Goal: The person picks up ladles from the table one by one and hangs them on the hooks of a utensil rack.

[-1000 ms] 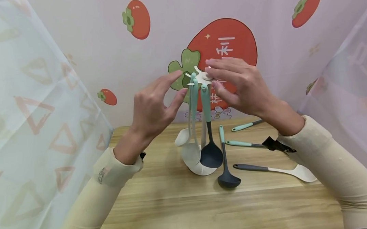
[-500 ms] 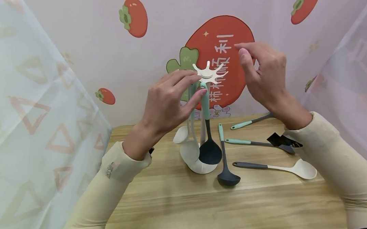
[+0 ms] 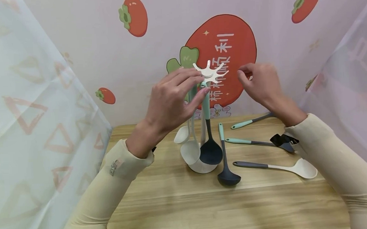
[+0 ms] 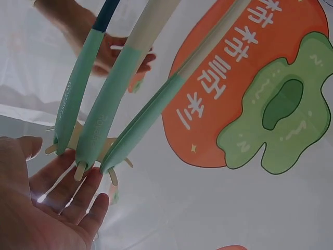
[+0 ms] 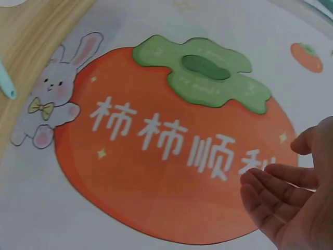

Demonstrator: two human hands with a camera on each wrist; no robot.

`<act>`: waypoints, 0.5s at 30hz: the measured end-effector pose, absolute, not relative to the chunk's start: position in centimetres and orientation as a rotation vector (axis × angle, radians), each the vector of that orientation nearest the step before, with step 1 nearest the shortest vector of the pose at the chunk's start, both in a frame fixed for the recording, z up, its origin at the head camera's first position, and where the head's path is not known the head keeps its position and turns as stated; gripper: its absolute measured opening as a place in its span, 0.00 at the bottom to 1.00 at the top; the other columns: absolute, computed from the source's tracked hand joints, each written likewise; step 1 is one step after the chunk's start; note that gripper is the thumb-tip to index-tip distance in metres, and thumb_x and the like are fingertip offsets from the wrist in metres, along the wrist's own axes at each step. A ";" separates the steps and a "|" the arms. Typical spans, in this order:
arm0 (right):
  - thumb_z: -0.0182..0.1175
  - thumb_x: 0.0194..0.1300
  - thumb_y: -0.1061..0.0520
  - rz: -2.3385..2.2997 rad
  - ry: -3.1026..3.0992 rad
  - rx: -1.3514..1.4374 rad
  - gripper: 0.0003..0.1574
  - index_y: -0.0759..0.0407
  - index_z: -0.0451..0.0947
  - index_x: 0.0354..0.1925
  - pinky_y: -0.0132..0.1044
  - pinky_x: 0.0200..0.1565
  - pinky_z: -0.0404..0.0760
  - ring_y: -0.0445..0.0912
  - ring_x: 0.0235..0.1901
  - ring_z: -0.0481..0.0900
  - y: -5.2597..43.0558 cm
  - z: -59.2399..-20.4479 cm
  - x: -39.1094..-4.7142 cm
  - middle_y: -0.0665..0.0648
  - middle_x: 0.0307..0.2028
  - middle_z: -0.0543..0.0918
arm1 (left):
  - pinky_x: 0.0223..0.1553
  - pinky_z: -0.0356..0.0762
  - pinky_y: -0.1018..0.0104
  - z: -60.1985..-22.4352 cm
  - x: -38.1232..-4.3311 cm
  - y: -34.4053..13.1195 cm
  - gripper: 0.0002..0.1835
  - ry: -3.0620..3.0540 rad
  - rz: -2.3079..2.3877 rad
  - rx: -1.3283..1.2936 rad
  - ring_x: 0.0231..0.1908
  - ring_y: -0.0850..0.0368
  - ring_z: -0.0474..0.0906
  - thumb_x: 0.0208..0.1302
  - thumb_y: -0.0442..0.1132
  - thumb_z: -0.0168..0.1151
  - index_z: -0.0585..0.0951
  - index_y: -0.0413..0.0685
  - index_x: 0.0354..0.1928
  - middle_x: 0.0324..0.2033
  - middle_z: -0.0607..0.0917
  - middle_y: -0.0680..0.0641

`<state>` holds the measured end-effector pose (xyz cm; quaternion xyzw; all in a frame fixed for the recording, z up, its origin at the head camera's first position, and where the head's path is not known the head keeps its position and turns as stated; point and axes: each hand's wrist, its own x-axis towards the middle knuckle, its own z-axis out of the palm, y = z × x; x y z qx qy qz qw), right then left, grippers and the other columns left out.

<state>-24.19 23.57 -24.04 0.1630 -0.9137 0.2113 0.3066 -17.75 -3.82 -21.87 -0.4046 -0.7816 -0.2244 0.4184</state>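
Holds the left hand (image 3: 174, 97), parted fingers gripping nothing, at the utensil stand (image 3: 208, 73) toward the wood-grain table's (image 3: 181, 210) back edge, and the right hand (image 3: 263, 83) loosely curled, empty, before a persimmon-print backdrop (image 3: 167, 29).

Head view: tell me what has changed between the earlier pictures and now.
The left hand moved right, to the hanging handles near the top of the white rack; no grip shows. The right hand drew off rightward from over that top, rising and then lowering a little. The hanging dark-headed utensil and the utensils lying on the table stayed put.
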 end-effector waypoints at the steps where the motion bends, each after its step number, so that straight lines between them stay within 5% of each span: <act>1: 0.54 0.70 0.51 0.552 -2.436 0.434 0.22 0.67 0.83 0.48 0.48 0.38 0.80 0.56 0.37 0.83 23.8 -24.4 -24.5 0.65 0.38 0.87 | 0.60 0.73 0.64 -21.8 -17.8 -3.8 0.18 -1.961 -0.557 -1.016 0.53 0.52 0.80 0.64 0.48 0.64 0.86 0.41 0.47 0.47 0.86 0.45; 9: 0.57 0.68 0.53 0.515 -2.640 0.407 0.20 0.70 0.84 0.43 0.51 0.35 0.82 0.56 0.32 0.84 25.1 -27.7 -26.5 0.67 0.35 0.87 | 0.67 0.66 0.64 -21.7 -17.9 -3.6 0.18 -1.976 -0.519 -1.030 0.51 0.51 0.82 0.65 0.47 0.64 0.86 0.40 0.47 0.46 0.86 0.44; 15: 0.60 0.65 0.53 0.446 -2.775 0.406 0.18 0.68 0.85 0.37 0.40 0.23 0.75 0.51 0.22 0.78 25.4 -30.2 -27.6 0.64 0.30 0.87 | 0.67 0.66 0.62 -21.8 -17.9 -3.6 0.17 -1.956 -0.532 -1.037 0.51 0.50 0.82 0.65 0.46 0.64 0.86 0.39 0.46 0.46 0.87 0.43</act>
